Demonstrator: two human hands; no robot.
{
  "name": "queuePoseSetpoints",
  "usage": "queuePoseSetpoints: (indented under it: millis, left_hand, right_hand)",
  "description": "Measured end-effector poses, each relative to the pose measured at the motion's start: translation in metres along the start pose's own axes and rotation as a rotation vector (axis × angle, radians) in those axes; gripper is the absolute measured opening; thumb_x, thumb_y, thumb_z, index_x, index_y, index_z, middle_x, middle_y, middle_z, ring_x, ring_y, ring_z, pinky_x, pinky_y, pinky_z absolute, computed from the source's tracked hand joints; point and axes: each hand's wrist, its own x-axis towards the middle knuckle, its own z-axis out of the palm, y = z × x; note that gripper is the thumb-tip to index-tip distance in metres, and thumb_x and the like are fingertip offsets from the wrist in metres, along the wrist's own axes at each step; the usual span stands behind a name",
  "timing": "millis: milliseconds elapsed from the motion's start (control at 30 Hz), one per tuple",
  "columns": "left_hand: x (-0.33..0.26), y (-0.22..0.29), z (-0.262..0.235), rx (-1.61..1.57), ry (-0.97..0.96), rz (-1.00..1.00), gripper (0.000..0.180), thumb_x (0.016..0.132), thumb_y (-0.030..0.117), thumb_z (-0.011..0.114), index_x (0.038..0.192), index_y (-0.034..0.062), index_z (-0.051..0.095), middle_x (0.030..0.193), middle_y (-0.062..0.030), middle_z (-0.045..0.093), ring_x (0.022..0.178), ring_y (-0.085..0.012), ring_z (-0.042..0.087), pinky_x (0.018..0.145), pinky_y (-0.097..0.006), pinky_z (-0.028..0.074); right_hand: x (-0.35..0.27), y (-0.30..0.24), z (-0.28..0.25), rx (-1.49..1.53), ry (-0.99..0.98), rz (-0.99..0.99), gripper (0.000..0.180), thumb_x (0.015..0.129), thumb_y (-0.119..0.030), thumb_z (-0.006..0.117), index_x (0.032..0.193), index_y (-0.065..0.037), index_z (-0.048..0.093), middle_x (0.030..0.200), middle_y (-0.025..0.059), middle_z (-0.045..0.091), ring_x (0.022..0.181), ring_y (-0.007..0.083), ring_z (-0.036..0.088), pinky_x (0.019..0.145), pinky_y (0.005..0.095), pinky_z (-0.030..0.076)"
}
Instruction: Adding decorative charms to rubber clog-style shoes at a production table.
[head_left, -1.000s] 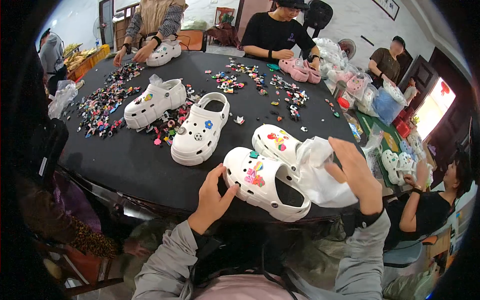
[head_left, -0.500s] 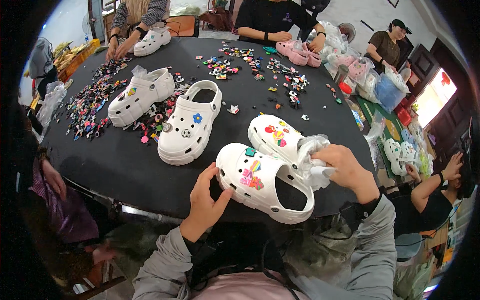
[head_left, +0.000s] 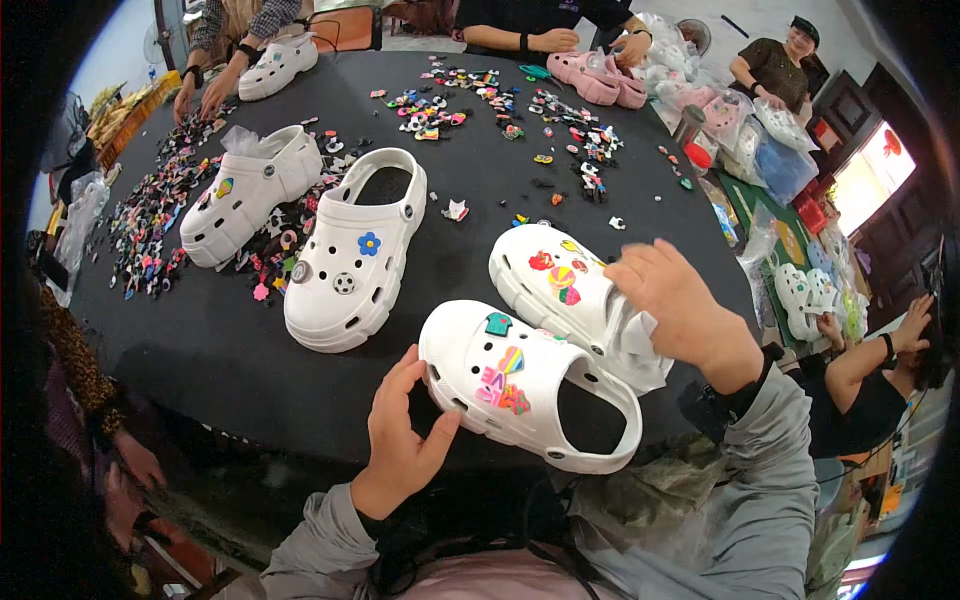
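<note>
Two white clogs with colourful charms lie side by side before me. My left hand [head_left: 400, 430] grips the toe edge of the near clog [head_left: 470, 340], thumb on the near side. This clog bears a green shirt charm, a rainbow heart and pink letters. Over the opening of the far clog [head_left: 520, 260] is my right hand [head_left: 685, 315], knuckles up, slightly blurred. Its fingertips are near the opening's far rim; whether they hold anything is hidden. Crumpled white paper [head_left: 635, 350] fills that clog's opening below the hand. Red, yellow and striped charms sit on its top.
Another white clog [head_left: 355, 270] stands to the left, beside a plastic-stuffed clog [head_left: 250, 195]. Loose charms [head_left: 145, 235] cover the black table's left side and far middle. Co-workers sit across the table, one with pink clogs [head_left: 590, 75]. Bagged shoes [head_left: 740, 135] stand at the right.
My right hand has moved up off the crumpled paper to the clog's far rim. The left hand stays at the near clog's toe. The view has shifted slightly.
</note>
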Motion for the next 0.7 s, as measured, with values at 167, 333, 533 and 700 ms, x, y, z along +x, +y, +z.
queuePoseSetpoints:
  millis: [167, 333, 533, 700]
  left_hand:
    - [-0.001, 0.004, -0.001, 0.024, -0.008, -0.001, 0.056, 0.080, 0.020, 0.071, 0.124, -0.0044, 0.046, 0.131, -0.0284, 0.049, 0.117, -0.0387, 0.052, 0.097, -0.043, 0.039]
    - [0.002, 0.006, 0.000, 0.080, -0.006, 0.044, 0.057, 0.078, 0.020, 0.072, 0.124, -0.0039, 0.046, 0.129, -0.0270, 0.051, 0.115, -0.0377, 0.053, 0.097, -0.043, 0.038]
    - [-0.001, -0.001, -0.001, 0.017, 0.010, -0.008, 0.059, 0.077, 0.021, 0.074, 0.124, -0.0035, 0.048, 0.127, -0.0242, 0.054, 0.113, -0.0363, 0.054, 0.096, -0.043, 0.039]
    - [-0.002, 0.000, 0.000, 0.022, 0.024, 0.031, 0.058, 0.077, 0.021, 0.074, 0.123, -0.0030, 0.049, 0.126, -0.0235, 0.054, 0.112, -0.0366, 0.055, 0.096, -0.042, 0.039]
  right_hand:
    - [0.014, -0.003, 0.029, -0.006, 0.174, 0.057, 0.031, 0.053, -0.002, 0.066, 0.080, -0.008, 0.051, 0.075, 0.0069, 0.053, 0.073, 0.0256, 0.056, 0.063, 0.0376, 0.040]
    - [0.012, -0.007, 0.047, 0.012, 0.358, 0.168, 0.031, 0.054, -0.003, 0.067, 0.081, -0.007, 0.052, 0.077, 0.0071, 0.052, 0.075, 0.0262, 0.055, 0.062, 0.0363, 0.042]
    - [0.006, -0.020, 0.014, -0.104, 0.413, 0.090, 0.025, 0.063, -0.010, 0.068, 0.084, -0.006, 0.056, 0.085, 0.0087, 0.056, 0.082, 0.0279, 0.055, 0.065, 0.0402, 0.043]
    - [-0.039, -0.027, -0.013, 0.008, 0.209, 0.263, 0.024, 0.068, -0.019, 0.071, 0.082, -0.004, 0.058, 0.084, 0.0104, 0.059, 0.081, 0.0284, 0.055, 0.070, 0.0407, 0.044]
